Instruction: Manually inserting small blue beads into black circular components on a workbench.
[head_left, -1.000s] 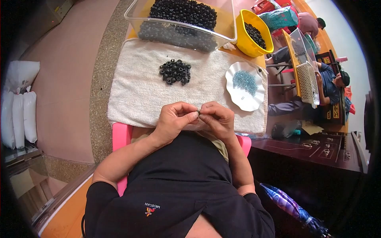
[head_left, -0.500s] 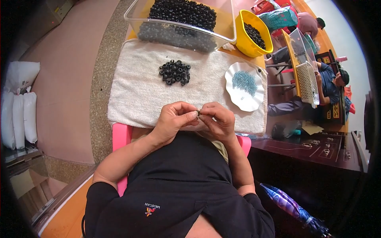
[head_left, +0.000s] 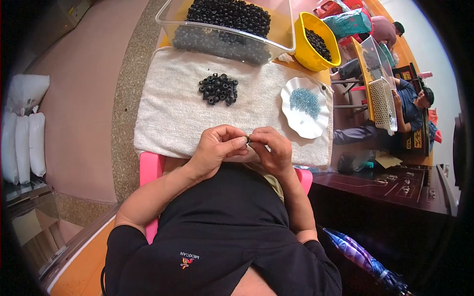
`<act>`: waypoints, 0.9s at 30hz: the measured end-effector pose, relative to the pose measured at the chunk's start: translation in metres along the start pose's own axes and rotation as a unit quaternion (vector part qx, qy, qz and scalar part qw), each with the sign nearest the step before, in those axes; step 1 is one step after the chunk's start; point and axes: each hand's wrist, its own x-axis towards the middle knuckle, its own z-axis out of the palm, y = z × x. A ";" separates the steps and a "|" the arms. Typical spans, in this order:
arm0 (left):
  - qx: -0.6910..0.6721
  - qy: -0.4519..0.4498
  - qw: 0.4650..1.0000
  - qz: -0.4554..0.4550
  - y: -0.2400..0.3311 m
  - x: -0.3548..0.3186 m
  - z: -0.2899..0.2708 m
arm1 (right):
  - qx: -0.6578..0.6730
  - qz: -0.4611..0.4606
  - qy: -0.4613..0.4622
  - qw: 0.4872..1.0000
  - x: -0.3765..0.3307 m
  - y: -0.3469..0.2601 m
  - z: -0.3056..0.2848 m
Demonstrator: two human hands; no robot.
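Note:
My left hand (head_left: 213,150) and my right hand (head_left: 274,150) meet over the near edge of a white towel (head_left: 170,111). Between their fingertips is one small black ring-shaped part (head_left: 247,139), mostly covered by the fingers. Thumb and forefinger of each hand are pinched on it from either side. Beyond my left hand lies a loose pile of similar small black parts (head_left: 218,90). A white wavy-rimmed plate (head_left: 316,130) rests to the right of my right hand, bearing a heap of tiny pale-blue translucent pieces (head_left: 304,102).
At the far edge stands a transparent plastic box (head_left: 164,22) full of black parts, beside a yellow tub (head_left: 302,49) with more. One black part (head_left: 323,88) lies near the plate. Co-workers sit at the right. A folded umbrella (head_left: 363,256) is at lower right.
Both hands stay in nearly the same place, still pinching the small black part. My right fingers have shifted slightly around it. The pile and plate look unchanged.

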 end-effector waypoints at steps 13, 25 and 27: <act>-0.042 -0.013 0.999 -0.014 0.001 -0.001 0.001 | -0.055 -0.075 0.017 0.996 0.001 -0.004 0.001; -0.029 -0.018 0.999 -0.009 0.001 -0.001 0.002 | -0.007 0.006 0.010 1.000 -0.003 -0.002 0.000; -0.028 -0.022 0.999 -0.004 0.000 -0.001 0.000 | 0.020 0.032 0.015 0.999 -0.004 -0.002 0.003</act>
